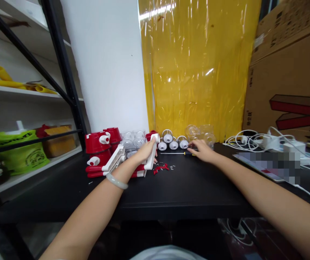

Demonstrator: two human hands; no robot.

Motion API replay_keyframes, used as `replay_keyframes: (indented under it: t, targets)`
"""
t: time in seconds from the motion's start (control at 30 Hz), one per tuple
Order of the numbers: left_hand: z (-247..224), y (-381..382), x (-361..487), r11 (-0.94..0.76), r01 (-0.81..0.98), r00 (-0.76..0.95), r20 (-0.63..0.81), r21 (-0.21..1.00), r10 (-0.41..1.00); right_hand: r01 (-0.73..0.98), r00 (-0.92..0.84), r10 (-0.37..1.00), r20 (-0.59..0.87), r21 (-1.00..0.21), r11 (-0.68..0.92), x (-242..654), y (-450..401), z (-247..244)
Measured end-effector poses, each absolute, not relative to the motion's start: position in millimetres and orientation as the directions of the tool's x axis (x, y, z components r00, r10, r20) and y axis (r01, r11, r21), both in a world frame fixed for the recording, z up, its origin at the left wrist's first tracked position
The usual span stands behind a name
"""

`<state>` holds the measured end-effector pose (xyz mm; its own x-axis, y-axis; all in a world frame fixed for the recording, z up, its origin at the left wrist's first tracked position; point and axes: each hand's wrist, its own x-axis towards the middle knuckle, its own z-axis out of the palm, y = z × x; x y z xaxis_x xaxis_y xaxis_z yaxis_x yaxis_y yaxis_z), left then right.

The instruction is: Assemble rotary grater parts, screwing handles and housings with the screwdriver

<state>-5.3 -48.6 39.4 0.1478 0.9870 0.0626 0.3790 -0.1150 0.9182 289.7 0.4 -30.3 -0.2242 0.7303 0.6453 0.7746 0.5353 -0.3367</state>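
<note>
My left hand (146,151) is closed around a white arm-shaped part (153,153) with a round end, held upright over the black table. My right hand (201,151) is at the handle of a screwdriver (175,153), whose shaft points left; its fingers are bent, and their grip is too small to make out. Small red pieces (160,168) and little screws (172,167) lie between the hands. White-and-red handled parts (114,160) are left of my left hand. Behind are several white-rimmed cylinders (173,144).
Red cups (98,142) stand at the back left, clear plastic cups (138,139) beside them. More clear cups (207,133) are behind my right hand. A tablet (263,167), white cables (241,141) and a cardboard box (287,79) are at the right.
</note>
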Motion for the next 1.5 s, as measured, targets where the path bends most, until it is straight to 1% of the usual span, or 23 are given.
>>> replay_keyframes:
  t: [0.13,0.23,0.3,0.4,0.43,0.5,0.63,0.7,0.8,0.83,0.93,0.97,1.03,1.07,1.13,1.23,1.33,1.5]
  targets:
    - [37.2,-47.2,0.0,-0.074,0.241,0.185,0.029,0.968,0.982,0.650,-0.446,0.565,0.694,-0.183,0.737,247.4,-30.6,-14.9]
    - [33.0,-44.7,3.0,-0.067,0.177,0.247,0.021,0.982,0.969,0.584,-0.535,0.492,0.687,-0.119,0.803,221.8,-41.2,-4.0]
    - [29.8,-45.6,4.3,-0.053,0.162,0.281,0.006,0.985,0.960,0.598,-0.565,0.504,0.654,-0.097,0.796,210.1,-41.2,4.5]
    - [27.4,-51.3,4.8,-0.029,0.156,0.313,-0.021,0.987,0.950,0.702,-0.546,0.567,0.618,-0.033,0.712,196.8,-35.0,18.5]
    - [27.6,-53.2,4.6,-0.018,0.158,0.314,-0.033,0.987,0.949,0.730,-0.544,0.569,0.617,0.014,0.683,192.8,-32.3,22.9]
    - [29.1,-55.8,4.3,0.020,0.155,0.306,-0.067,0.988,0.950,0.735,-0.585,0.545,0.601,0.108,0.669,185.6,-27.2,30.2]
    - [31.2,-56.6,4.4,0.115,0.140,0.258,-0.148,0.984,0.955,0.722,-0.621,0.523,0.585,0.167,0.671,178.4,-23.4,36.5]
    - [31.0,-56.0,4.3,0.150,0.143,0.253,-0.183,0.978,0.950,0.712,-0.630,0.518,0.579,0.166,0.682,179.2,-24.5,35.1]
    - [30.2,-54.5,3.4,0.192,0.155,0.256,-0.227,0.969,0.940,0.715,-0.606,0.528,0.595,0.118,0.689,182.5,-25.6,28.3]
    - [30.0,-54.0,2.9,0.198,0.140,0.260,-0.229,0.970,0.938,0.713,-0.587,0.533,0.610,0.079,0.696,183.5,-25.2,25.1]
    - [30.0,-53.1,1.4,0.203,0.082,0.266,-0.218,0.976,0.939,0.694,-0.478,0.568,0.670,-0.108,0.712,183.9,-22.1,13.9]
    - [30.1,-53.1,0.8,0.212,0.063,0.267,-0.221,0.975,0.938,0.668,-0.467,0.551,0.691,-0.132,0.732,183.1,-20.9,9.8]
    - [29.8,-53.1,-0.4,0.250,0.055,0.285,-0.255,0.967,0.924,0.609,-0.459,0.450,0.766,-0.098,0.787,180.0,-19.2,1.6]
    - [29.3,-53.3,-1.1,0.265,0.050,0.295,-0.268,0.963,0.917,0.599,-0.435,0.421,0.796,-0.093,0.796,177.8,-19.1,-2.1]
    - [27.8,-54.3,-2.8,0.285,0.055,0.338,-0.286,0.957,0.896,0.626,-0.373,0.431,0.822,-0.120,0.771,173.2,-20.6,-8.0]
    - [26.3,-57.7,-5.8,0.303,0.087,0.385,-0.312,0.949,0.869,0.623,-0.391,0.479,0.786,-0.157,0.766,168.0,-26.2,-11.0]
    - [27.7,-60.8,-7.7,0.344,0.112,0.408,-0.359,0.932,0.839,0.584,-0.442,0.439,0.782,-0.121,0.803,167.0,-31.8,-7.6]
    - [31.3,-61.3,-6.1,0.465,0.100,0.424,-0.460,0.880,0.780,0.557,-0.389,0.367,0.845,-0.101,0.824,168.4,-33.2,-4.4]
